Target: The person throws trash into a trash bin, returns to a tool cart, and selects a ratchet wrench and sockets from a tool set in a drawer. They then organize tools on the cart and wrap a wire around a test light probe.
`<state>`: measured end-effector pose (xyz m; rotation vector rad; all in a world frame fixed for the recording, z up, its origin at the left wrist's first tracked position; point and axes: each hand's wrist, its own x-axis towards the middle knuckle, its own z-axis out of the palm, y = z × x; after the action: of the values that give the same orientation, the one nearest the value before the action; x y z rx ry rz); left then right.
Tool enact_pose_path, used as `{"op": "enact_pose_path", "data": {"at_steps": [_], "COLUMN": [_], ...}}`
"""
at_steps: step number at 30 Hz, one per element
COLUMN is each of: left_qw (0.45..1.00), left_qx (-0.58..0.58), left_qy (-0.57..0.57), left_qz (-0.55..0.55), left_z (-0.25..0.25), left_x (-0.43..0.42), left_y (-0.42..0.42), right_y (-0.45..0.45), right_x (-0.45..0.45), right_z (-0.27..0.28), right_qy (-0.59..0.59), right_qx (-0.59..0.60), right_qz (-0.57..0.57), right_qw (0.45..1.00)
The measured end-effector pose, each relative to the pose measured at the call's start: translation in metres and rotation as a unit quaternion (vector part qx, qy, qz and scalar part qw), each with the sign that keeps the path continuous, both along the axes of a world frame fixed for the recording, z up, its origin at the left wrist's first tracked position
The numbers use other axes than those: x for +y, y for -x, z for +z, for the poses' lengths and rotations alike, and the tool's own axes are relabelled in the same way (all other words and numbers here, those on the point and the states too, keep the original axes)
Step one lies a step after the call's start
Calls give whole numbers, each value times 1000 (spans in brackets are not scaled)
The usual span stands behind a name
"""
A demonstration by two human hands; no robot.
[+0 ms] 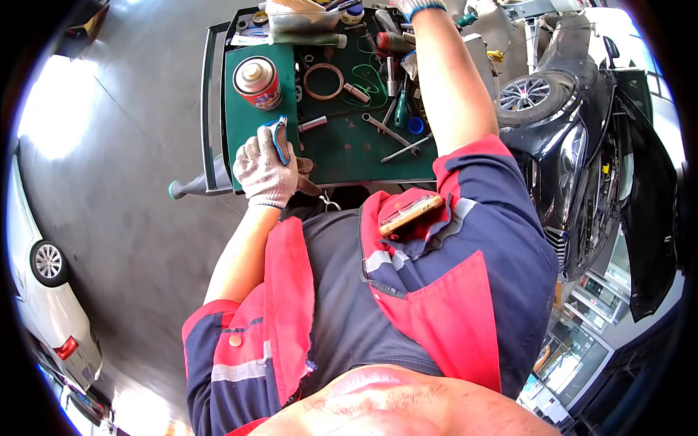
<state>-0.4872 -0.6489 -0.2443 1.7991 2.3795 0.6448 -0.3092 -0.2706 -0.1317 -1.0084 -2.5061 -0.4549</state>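
My left hand, in a pale knitted work glove, is at the near left corner of the green-topped tool cart. Its fingers are curled around what looks like a brown, soiled work glove with blue trim, partly hidden by the hand. A red and white spray can with a pale cap stands just beyond that hand. Stretched to the far right side of the cart, my right hand shows only a gloved part and a blue-edged cuff. The top edge of the view cuts off its fingers.
On the cart lie a copper-coloured ring, a combination wrench, a green-handled screwdriver, a blue cap and a plastic bin. A black car with opened bodywork stands right; a white car is left.
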Motion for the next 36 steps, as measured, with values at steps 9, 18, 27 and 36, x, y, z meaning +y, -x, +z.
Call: {"op": "enact_pose_path", "data": {"at_steps": [9, 18, 27, 36], "left_qw": [999, 999, 999, 999], "left_qx": [38, 46, 49, 43], "left_qy": [-27, -9, 4, -11], "left_qz": [-19, 2, 11, 11], "left_z": [2, -11, -8, -11], "left_x": [1, -1, -1, -1], "left_y": [-5, -6, -10, -9], "right_y": [12, 10, -14, 16], "right_x": [-57, -89, -192, -151], "right_z": [-24, -15, -127, -71], "right_qy": [399, 345, 280, 270], "right_qx": [140, 6, -203, 93], "right_qz": [-118, -146, 35, 137], "right_qw": [899, 927, 938, 949]}}
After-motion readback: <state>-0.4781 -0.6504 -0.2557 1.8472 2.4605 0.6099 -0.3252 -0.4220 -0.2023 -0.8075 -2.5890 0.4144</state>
